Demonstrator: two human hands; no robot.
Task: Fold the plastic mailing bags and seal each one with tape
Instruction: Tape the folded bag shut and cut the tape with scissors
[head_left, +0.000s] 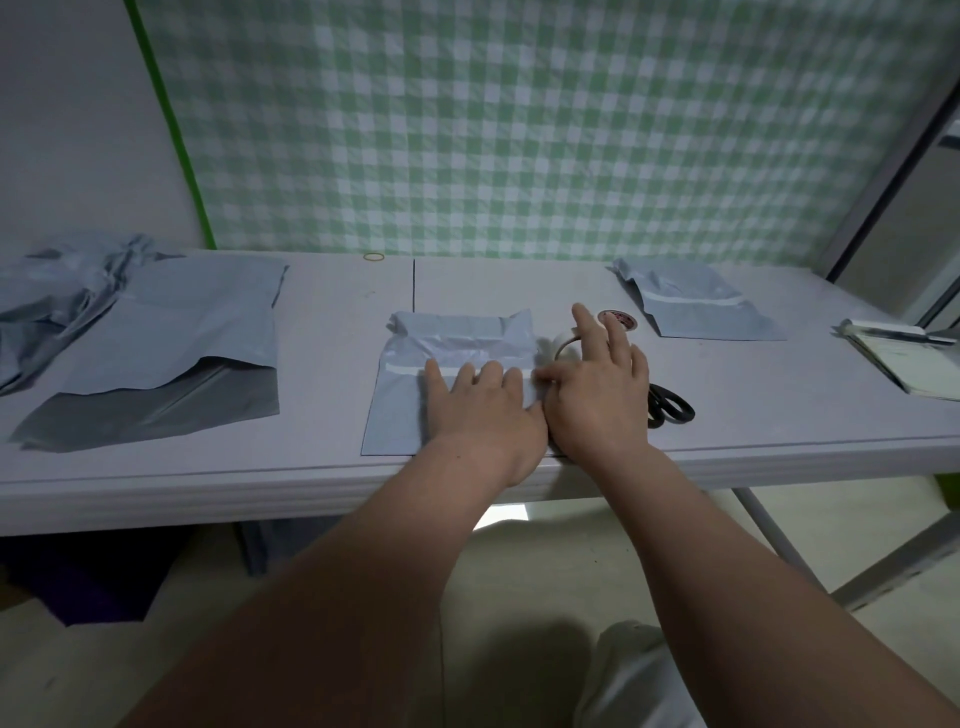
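**Middle bag: thin, slick film**

The folded mailing bag (457, 338) lies centre, at the table's (332, 332) near edge. Left hand (478, 400) presses flat on it, fingers straight, just below the tape strip (410, 370). Right hand (597, 395), fingers spread, rests at the bag's right edge, possibly pinning the tape's end. We judge the film light, limp and slippery: best held by flat pressure at the fold.

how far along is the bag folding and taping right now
Done: the far right bag lies folded with a white strip across it. In hand: the middle bag is folded over with a similar strip across the fold; the left hand presses flat on it, the right hand is at that strip's right end. Left: the flat bag on the left shows no tape, and a crumpled pile lies beside it.
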